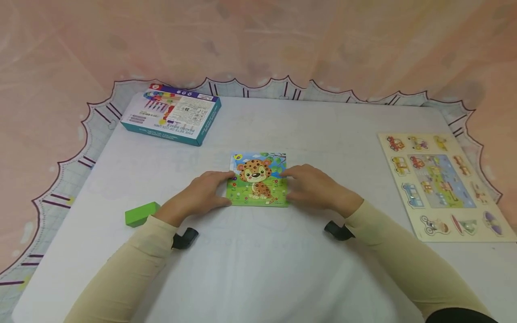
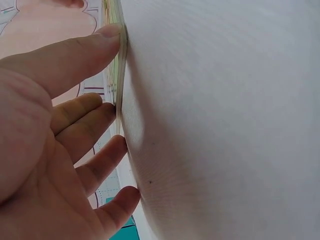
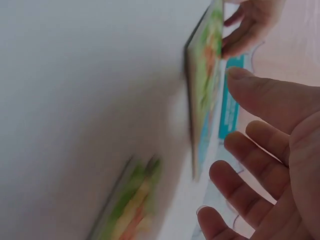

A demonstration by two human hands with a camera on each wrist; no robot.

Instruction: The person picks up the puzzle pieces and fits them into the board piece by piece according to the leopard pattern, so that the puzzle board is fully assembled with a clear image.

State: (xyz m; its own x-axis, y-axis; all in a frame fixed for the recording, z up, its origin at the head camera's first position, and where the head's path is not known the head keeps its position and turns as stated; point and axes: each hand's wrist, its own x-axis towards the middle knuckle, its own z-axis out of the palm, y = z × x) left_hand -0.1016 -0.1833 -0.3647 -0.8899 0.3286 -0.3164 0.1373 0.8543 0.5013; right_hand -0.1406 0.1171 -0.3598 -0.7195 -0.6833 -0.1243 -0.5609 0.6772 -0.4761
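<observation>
A square leopard picture puzzle [image 1: 256, 181] lies flat on the white table in the head view. My left hand [image 1: 202, 193] is at its left side, the thumb by the near corner and the fingers farther along. In the left wrist view, the left thumb [image 2: 107, 44] touches the edge of the thin board [image 2: 121, 65]. My right hand [image 1: 317, 188] is at the puzzle's right side, with fingertips close to the edge. In the right wrist view its fingers [image 3: 245, 192] are spread loosely beside the tilted-looking puzzle [image 3: 205, 85]. Nothing lies in that palm.
A green block [image 1: 141, 214] is beside the left forearm. The bead-set box [image 1: 171, 114] lies at the back left. A wooden vehicle puzzle board [image 1: 408, 215] occupies the right side. Low in the right wrist view is a blurred green-and-orange printed piece [image 3: 127, 210].
</observation>
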